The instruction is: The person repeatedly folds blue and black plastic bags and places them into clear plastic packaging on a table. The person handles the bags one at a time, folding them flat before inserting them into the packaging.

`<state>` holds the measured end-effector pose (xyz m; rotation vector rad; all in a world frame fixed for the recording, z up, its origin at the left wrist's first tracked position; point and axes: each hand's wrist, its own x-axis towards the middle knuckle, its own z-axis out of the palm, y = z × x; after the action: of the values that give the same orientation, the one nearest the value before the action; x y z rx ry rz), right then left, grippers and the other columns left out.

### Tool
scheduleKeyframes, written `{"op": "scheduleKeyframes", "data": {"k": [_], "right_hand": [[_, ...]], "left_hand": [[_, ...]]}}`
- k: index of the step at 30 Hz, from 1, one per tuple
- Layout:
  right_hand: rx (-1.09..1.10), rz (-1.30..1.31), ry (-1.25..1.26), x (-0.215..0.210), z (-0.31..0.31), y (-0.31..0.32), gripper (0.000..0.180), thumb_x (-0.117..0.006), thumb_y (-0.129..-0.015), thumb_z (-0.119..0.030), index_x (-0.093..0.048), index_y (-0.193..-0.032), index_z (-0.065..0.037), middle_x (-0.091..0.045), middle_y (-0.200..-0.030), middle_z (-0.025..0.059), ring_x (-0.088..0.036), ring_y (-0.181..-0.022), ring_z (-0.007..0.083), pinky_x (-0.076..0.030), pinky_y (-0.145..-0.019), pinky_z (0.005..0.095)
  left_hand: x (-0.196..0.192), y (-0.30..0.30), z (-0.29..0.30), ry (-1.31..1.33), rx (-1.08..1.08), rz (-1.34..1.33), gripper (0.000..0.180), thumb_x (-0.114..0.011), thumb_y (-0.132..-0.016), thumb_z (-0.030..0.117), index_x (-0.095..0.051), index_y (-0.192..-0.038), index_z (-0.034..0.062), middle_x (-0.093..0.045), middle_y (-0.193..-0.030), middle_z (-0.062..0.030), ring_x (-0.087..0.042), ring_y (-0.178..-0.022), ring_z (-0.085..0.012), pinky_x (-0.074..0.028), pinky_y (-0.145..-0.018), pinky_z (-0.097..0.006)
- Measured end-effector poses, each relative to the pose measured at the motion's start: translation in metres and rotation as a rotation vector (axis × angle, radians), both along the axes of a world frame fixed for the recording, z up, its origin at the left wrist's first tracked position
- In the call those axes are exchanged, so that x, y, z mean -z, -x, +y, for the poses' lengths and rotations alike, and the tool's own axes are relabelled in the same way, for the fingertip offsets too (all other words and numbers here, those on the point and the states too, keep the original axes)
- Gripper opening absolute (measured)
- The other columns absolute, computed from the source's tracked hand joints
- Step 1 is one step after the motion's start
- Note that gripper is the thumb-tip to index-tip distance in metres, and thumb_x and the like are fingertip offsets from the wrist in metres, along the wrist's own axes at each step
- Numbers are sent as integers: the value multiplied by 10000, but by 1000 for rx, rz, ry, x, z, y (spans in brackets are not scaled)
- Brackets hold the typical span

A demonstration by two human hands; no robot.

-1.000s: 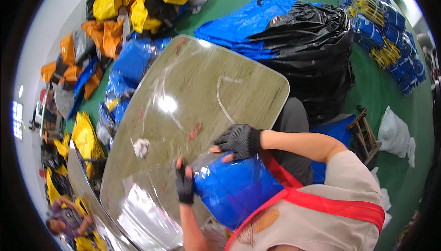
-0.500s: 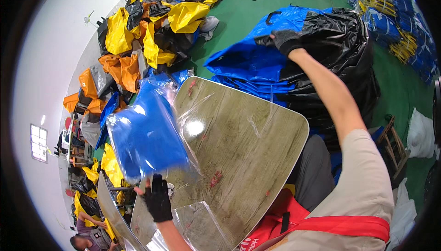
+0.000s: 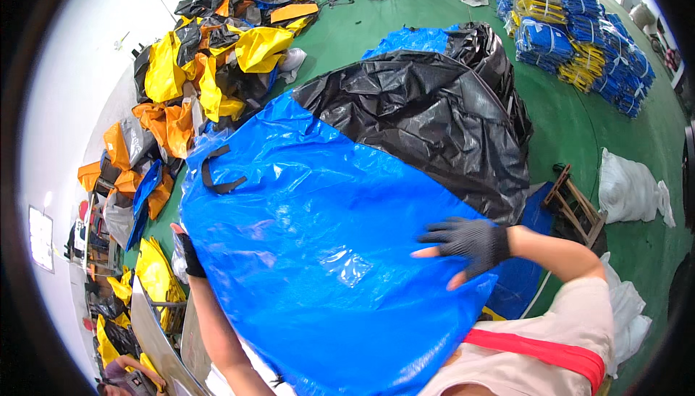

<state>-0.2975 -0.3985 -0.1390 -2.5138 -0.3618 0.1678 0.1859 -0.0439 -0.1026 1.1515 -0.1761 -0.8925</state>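
A large blue and black tarpaulin bag (image 3: 311, 215) spreads over the table in front of me, with a short black strap (image 3: 219, 171) on its far left part and a small clear pocket (image 3: 346, 266) near its middle. My right hand (image 3: 474, 246), in a black glove with bare thumb and fingertip, lies open over the blue part, fingers stretched to the left. At the bag's left edge is my left hand (image 3: 191, 255), also gloved. Most of its fingers are hidden behind the blue material, so its grip does not show. Clear plastic (image 3: 178, 260) shows beside it.
A heap of yellow, orange, grey and black bags (image 3: 210, 70) lies along the left wall. More black tarpaulin (image 3: 489, 56) lies behind the bag. Tied blue and yellow bundles (image 3: 572, 34), a wooden stool (image 3: 575, 208) and white sacks (image 3: 630, 186) stand at right. Another person (image 3: 130, 374) is at lower left.
The blue and black bag has come from the pile beyond the table onto the tabletop, covering it. My right hand has drawn back and opened; my left hand has moved left to the bag's edge.
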Motion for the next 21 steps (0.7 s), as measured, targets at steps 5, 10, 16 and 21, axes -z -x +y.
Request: {"op": "scheduleKeyframes", "data": {"k": [5,10,16,21], "right_hand": [[-208,-85,191,109,169,-96,795,-408,-797,-720,-196,-1472,-356,-153,-1532,185,-155,-1379,469,-129,-977,744],[-523,-192,150,94,281,-190,750,-586,-757,-595,-334,-1417,-344,-158,-1532,170,-119,-1393,459,-129,-983,745],[-50,-513,-146,64,110,-301,379,-669,-781,-345,-633,-1101,-145,-613,-1166,98,-582,-1047,317,-471,-869,430],[487,322,624,59,-71,-251,452,-506,-866,-431,-639,-1080,-56,-622,-1095,194,-592,-1016,381,-446,-916,455]], "left_hand": [[40,73,35,-309,209,-218,756,-705,-797,411,-363,-1376,65,-522,-1286,-111,-551,-1087,-279,-495,-871,-415],[92,118,115,-500,-259,-359,587,-728,-754,209,-502,-1271,48,-622,-1118,-119,-620,-945,-280,-518,-815,-405],[160,96,185,-1076,-208,-833,548,-576,-852,276,-460,-1315,6,-574,-1214,-228,-543,-1105,-391,-419,-946,-422],[145,73,222,-1281,-487,-1206,474,-520,-890,192,-448,-1328,26,-607,-1089,-271,-589,-1004,-418,-463,-873,-443]]}}
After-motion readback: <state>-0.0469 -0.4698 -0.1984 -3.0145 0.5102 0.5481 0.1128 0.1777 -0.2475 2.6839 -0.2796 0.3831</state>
